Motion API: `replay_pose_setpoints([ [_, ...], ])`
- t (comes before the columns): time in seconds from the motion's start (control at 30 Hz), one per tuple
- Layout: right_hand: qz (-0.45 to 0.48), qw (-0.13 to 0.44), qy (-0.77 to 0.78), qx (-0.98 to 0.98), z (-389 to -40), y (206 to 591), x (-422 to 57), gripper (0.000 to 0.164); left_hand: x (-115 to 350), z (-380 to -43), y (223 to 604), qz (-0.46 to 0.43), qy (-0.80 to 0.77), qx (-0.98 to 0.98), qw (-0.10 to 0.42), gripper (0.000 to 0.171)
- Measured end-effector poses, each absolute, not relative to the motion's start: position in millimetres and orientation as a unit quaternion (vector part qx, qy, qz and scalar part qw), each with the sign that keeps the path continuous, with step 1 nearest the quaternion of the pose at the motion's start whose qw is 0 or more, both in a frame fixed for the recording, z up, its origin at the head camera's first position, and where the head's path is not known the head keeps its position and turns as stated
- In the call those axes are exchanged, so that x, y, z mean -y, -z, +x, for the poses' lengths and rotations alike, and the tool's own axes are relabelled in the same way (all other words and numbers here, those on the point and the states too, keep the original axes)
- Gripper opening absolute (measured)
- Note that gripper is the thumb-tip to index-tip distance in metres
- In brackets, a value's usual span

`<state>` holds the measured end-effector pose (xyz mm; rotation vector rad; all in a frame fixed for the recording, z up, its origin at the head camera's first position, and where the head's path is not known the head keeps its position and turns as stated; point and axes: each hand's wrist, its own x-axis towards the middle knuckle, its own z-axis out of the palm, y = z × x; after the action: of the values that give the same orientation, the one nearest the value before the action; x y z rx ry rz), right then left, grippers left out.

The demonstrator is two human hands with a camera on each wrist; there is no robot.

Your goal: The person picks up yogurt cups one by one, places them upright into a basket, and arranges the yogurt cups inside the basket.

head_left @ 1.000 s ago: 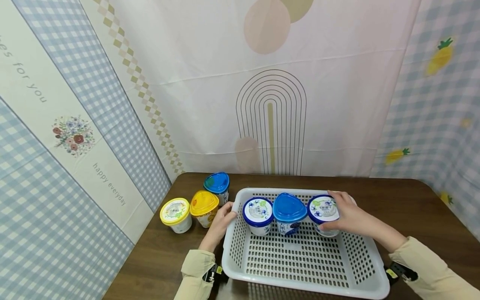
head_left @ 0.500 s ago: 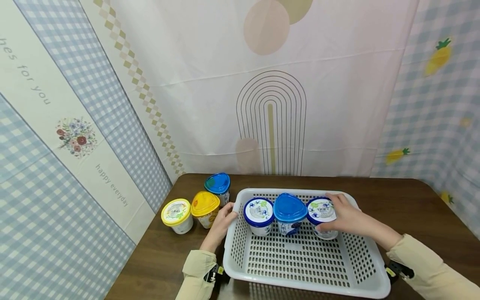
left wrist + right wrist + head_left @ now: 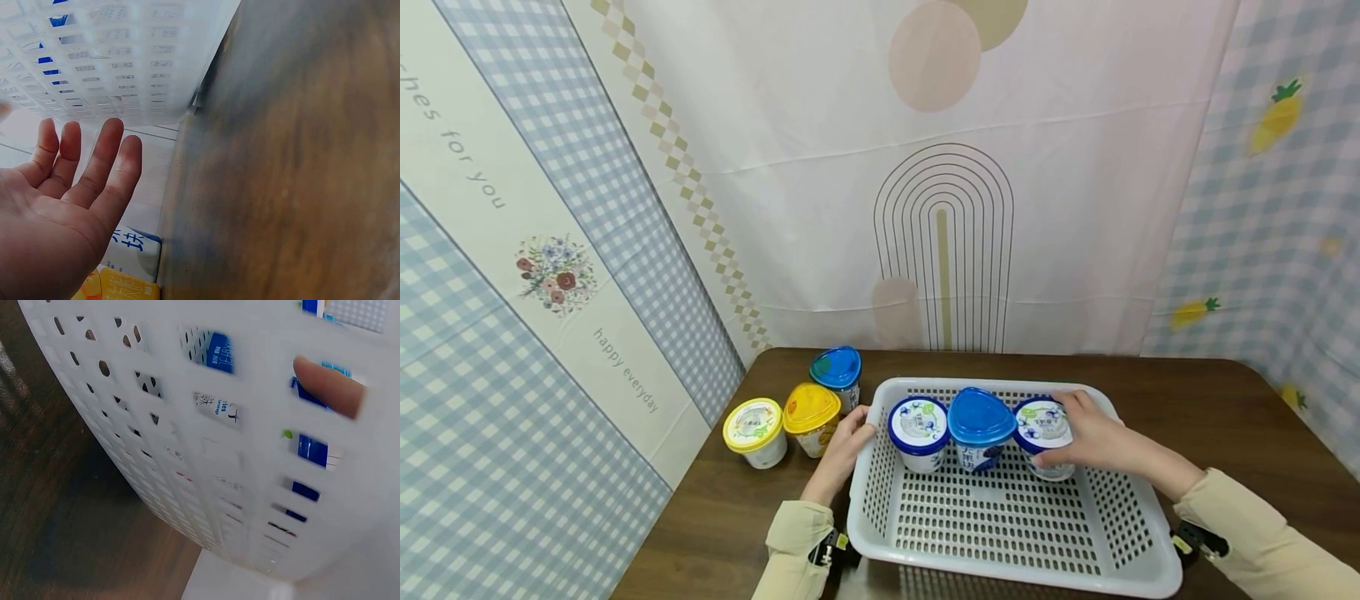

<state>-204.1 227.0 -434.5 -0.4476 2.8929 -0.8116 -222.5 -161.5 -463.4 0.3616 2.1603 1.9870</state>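
My right hand [image 3: 1095, 436] holds a round yogurt tub [image 3: 1045, 423] with a white-topped, blue-rimmed lid, thumb at its front and fingers behind. That tub stands at the back right inside a white plastic basket [image 3: 1000, 560]. Left of it stand a yogurt tub with a rounded-triangular blue lid [image 3: 980, 417] and another round blue-rimmed tub [image 3: 918, 423], in one row. My left hand [image 3: 844, 446] grips the basket's left rim, its thumb over the edge; in the left wrist view its slightly bent fingers [image 3: 100, 153] lie by the outer wall. Through the holes, the right wrist view shows one fingertip [image 3: 328, 384].
On the brown table [image 3: 700, 533], left of the basket, stand a round yellow-lidded tub [image 3: 754, 425], a triangular yellow-lidded tub [image 3: 811, 410] and a triangular blue-lidded tub [image 3: 837, 368]. A fabric-covered wall [image 3: 805, 208] rises behind the table.
My right hand and the tub in it have shifted slightly left, toward the middle tub. The left hand stays at the basket's rim.
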Motion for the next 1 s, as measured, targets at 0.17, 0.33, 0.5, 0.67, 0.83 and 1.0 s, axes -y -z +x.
replay_pose_setpoints([
  [0.17,-0.162,0.041,0.261,-0.951,-201,434,-227,0.112,162,-222,464,0.124,-0.668,-0.729,0.090,0.026],
  [0.33,-0.171,0.038,0.249,-0.953,-199,433,-228,0.116,162,-222,464,0.126,-0.669,-0.726,0.091,0.028],
  [0.5,-0.171,0.043,0.241,-0.954,-197,433,-227,0.121,161,-220,461,0.125,-0.669,-0.728,0.088,0.028],
  [0.67,-0.170,0.041,0.243,-0.954,-197,434,-227,0.122,162,-222,462,0.121,-0.664,-0.732,0.091,0.027],
  [0.83,-0.174,0.047,0.247,-0.952,-198,434,-227,0.122,165,-232,480,0.114,-0.670,-0.728,0.089,0.027],
  [1.0,-0.177,0.051,0.245,-0.952,-197,433,-228,0.120,165,-237,493,0.111,-0.667,-0.733,0.071,0.028],
])
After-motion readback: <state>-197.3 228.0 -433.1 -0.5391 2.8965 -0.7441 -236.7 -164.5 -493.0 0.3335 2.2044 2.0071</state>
